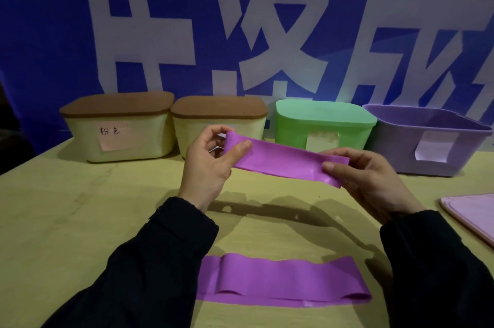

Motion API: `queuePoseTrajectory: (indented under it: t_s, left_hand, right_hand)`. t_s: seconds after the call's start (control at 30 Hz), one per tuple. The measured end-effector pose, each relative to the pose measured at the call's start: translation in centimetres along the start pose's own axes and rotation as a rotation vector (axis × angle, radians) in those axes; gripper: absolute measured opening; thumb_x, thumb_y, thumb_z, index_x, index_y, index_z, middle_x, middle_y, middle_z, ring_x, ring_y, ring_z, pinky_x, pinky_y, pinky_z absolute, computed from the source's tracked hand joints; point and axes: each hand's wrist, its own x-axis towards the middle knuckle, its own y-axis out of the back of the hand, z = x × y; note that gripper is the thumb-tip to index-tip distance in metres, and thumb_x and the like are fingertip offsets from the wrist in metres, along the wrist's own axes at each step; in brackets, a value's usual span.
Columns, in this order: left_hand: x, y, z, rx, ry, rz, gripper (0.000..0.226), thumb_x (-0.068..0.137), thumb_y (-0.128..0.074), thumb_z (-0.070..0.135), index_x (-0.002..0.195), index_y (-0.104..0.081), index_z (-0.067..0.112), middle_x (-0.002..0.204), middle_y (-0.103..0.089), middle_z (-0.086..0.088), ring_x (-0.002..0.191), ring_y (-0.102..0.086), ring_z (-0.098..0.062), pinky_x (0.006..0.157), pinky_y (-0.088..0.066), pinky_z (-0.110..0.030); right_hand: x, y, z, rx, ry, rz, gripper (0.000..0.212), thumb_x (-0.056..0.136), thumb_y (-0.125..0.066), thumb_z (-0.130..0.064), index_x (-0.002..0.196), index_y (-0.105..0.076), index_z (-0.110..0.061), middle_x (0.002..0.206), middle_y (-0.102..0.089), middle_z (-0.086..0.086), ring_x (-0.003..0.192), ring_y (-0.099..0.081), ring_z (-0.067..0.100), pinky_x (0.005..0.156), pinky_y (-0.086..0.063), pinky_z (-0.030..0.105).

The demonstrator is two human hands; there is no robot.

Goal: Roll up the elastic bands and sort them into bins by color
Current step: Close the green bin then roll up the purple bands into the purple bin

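A person in dark sleeves holds a purple band stretched flat in the air above the middle of the table, both forearms reaching in from the near edge. The left hand is raised with its palm turned inward, thumb pressed on the band's front face and fingers curled behind its left end, pinching it. The right hand sits slightly lower, thumb on top of the band's right end and fingers wrapped under it, also pinching. The band runs between them on a gentle slant, its left end higher than its right, casting a shadow on the table below.

A second purple band lies flat and loosely folded near the table's near edge, between the two sleeves, touched by neither hand.

Four bins stand in a row along the far edge. At the far left corner is a cream bin with a brown lid bearing a pink handwritten note; just beside it stands another cream bin with a brown lid, partly hidden by the left hand. Next comes a green bin with its lid on, then an open purple bin toward the far right corner. A pink lid lies at the right edge.
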Motion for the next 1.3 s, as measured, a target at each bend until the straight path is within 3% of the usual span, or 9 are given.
queuePoseTrajectory:
  t_s: [0.1,0.3,0.5,0.63,0.73,0.87,1.03,1.2,1.3]
  left_hand:
    - [-0.2,-0.3,-0.2,-0.024,-0.007,-0.033,0.029,0.082,-0.079,0.028,0.108,-0.065,0.026,0.098,-0.069,0.001,0.079,-0.065,-0.009,0.054,-0.051,-0.025]
    - [-0.6,-0.9,-0.3,-0.094,0.002,-0.118,0.021,0.092,-0.070,0.016,0.112,-0.063,0.019,0.093,-0.075,-0.003,0.067,-0.065,-0.012,0.055,-0.054,-0.025]
    - [-0.7,-1.1,-0.5,-0.071,0.011,-0.140,0.021,0.097,-0.064,0.017,0.115,-0.067,0.029,0.109,-0.068,0.003,0.084,-0.073,-0.014,0.060,-0.060,-0.032]
    - [-0.8,-1.1,-0.7,-0.030,-0.036,-0.161,0.015,0.098,-0.064,0.016,0.106,-0.071,0.027,0.102,-0.067,0.000,0.059,-0.062,-0.020,0.060,-0.055,-0.040]
    - [-0.8,-1.1,-0.8,-0.034,-0.023,-0.181,0.016,0.092,-0.071,0.012,0.106,-0.069,0.020,0.097,-0.068,0.001,0.054,-0.056,-0.022,0.058,-0.052,-0.038]
    - [-1.0,-1.5,-0.2,-0.131,0.044,-0.231,0.025,0.093,-0.068,0.007,0.116,-0.061,0.014,0.094,-0.074,0.000,0.067,-0.068,-0.019,0.055,-0.057,-0.027]
    - [-1.1,-1.7,-0.6,-0.165,0.056,-0.290,0.020,0.098,-0.060,0.004,0.115,-0.065,0.014,0.107,-0.071,0.002,0.093,-0.071,-0.018,0.065,-0.059,-0.030]
    - [-1.4,-1.9,-0.4,-0.176,0.078,-0.294,0.027,0.103,-0.050,0.005,0.117,-0.068,0.018,0.105,-0.063,-0.001,0.076,-0.060,-0.018,0.062,-0.055,-0.027]
    - [-1.4,-1.9,-0.4,-0.143,0.051,-0.284,0.018,0.099,-0.058,0.003,0.108,-0.067,0.015,0.102,-0.062,-0.005,0.076,-0.059,-0.016,0.057,-0.052,-0.026]
  right_hand:
    - [0.1,0.0,-0.1,-0.023,-0.003,0.096,0.071,0.037,-0.099,-0.052,0.088,-0.080,-0.006,0.078,-0.067,0.014,0.062,-0.055,0.016,0.052,-0.045,0.020]
    - [0.0,0.4,-0.1,0.006,0.025,0.151,0.067,0.041,-0.097,-0.054,0.089,-0.080,-0.010,0.083,-0.071,0.010,0.073,-0.065,0.016,0.066,-0.057,0.025]
    - [0.0,0.0,0.1,0.054,0.075,0.132,0.058,0.050,-0.096,-0.051,0.087,-0.078,-0.011,0.076,-0.064,0.008,0.063,-0.055,0.014,0.052,-0.048,0.023]
    - [0.3,-0.2,0.5,0.038,0.100,0.182,0.063,0.048,-0.096,-0.053,0.088,-0.077,-0.009,0.077,-0.065,0.009,0.063,-0.054,0.015,0.052,-0.046,0.023]
    - [0.4,0.0,0.7,0.017,0.134,0.242,0.065,0.048,-0.095,-0.054,0.090,-0.077,-0.008,0.078,-0.067,0.009,0.065,-0.055,0.014,0.052,-0.046,0.023]
    - [0.2,-0.2,0.6,0.021,0.133,0.269,0.043,0.062,-0.087,-0.036,0.093,-0.076,-0.008,0.080,-0.068,0.009,0.069,-0.056,0.016,0.054,-0.046,0.023]
    - [0.1,-0.2,0.6,0.011,0.118,0.277,0.027,0.075,-0.075,-0.018,0.097,-0.073,-0.003,0.081,-0.067,0.010,0.070,-0.056,0.016,0.054,-0.045,0.023]
    - [0.3,-0.8,1.0,0.010,0.125,0.262,0.023,0.075,-0.075,-0.015,0.093,-0.072,-0.001,0.079,-0.065,0.012,0.065,-0.053,0.015,0.052,-0.043,0.025]
    - [0.3,-0.9,1.1,0.010,0.127,0.259,0.021,0.077,-0.075,-0.012,0.094,-0.072,0.000,0.079,-0.064,0.013,0.065,-0.052,0.015,0.052,-0.042,0.024]
